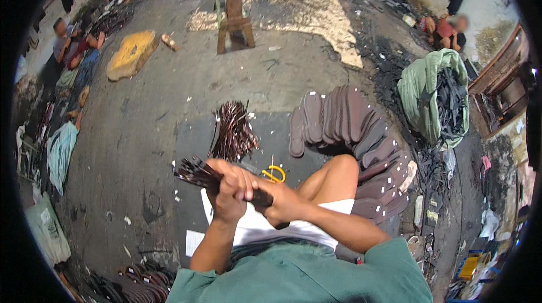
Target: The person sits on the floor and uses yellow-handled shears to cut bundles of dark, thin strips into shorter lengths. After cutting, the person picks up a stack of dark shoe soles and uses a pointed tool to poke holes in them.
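My left hand [228, 189] is closed around a bundle of dark brown straps [196, 172], whose loose ends fan out to the left. My right hand [285, 202] grips the same bundle at its other end, close to my lap. Beyond my hands a pile of shiny brown straps [232, 134] lies on a dark mat [192, 128]. A yellow-handled tool [275, 174], perhaps scissors, rests on the mat just past my right hand; its far end is partly hidden.
Brown footwear soles [339, 114] curve in stacked rows along my right. Farther right stands a green sack [420, 91] of black strips. A wooden stand [234, 21] and a yellow-topped slab [132, 55] are ahead. Several people sit along the far edges.
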### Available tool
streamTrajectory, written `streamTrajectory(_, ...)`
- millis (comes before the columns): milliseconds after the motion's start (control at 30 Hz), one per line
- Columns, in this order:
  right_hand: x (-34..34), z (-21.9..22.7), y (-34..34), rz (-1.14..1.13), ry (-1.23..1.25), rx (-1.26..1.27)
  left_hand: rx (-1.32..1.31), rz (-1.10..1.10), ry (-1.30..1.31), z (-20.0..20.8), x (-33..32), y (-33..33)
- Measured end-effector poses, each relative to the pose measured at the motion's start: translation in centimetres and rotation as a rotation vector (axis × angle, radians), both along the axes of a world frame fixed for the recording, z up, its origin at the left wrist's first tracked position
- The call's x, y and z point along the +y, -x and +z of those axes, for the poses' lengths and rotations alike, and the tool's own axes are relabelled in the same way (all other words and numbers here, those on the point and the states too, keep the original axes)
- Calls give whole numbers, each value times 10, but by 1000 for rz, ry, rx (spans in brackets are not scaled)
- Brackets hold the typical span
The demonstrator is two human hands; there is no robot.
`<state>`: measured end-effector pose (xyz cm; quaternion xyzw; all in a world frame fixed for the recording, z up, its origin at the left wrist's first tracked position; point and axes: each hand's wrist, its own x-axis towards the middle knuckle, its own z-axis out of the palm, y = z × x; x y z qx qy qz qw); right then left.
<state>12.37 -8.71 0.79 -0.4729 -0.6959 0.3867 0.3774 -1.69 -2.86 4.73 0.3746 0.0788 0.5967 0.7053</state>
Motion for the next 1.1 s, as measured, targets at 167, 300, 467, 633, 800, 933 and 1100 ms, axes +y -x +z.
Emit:
streamTrajectory(167,28,10,-50,20,-73,-665,434,963,-87,9,24,44)
streamTrajectory(300,53,34,-48,228,-184,-961,1291,300,-793,30,6,25)
streamTrajectory(467,80,25,-34,223,-390,-949,1412,-116,-329,-39,32,15)
streamTrajectory(633,105,-8,-55,-402,-333,-411,1208,95,-113,-54,50,44)
streamTrajectory(800,84,-271,-72,-189,378,-773,833,55,203,-51,37,43)
streamTrajectory(933,82,-262,-51,-98,482,-750,807,98,205,-45,19,48)
streamTrajectory(1100,81,-263,-55,-120,207,-850,727,43,267,-38,19,39)
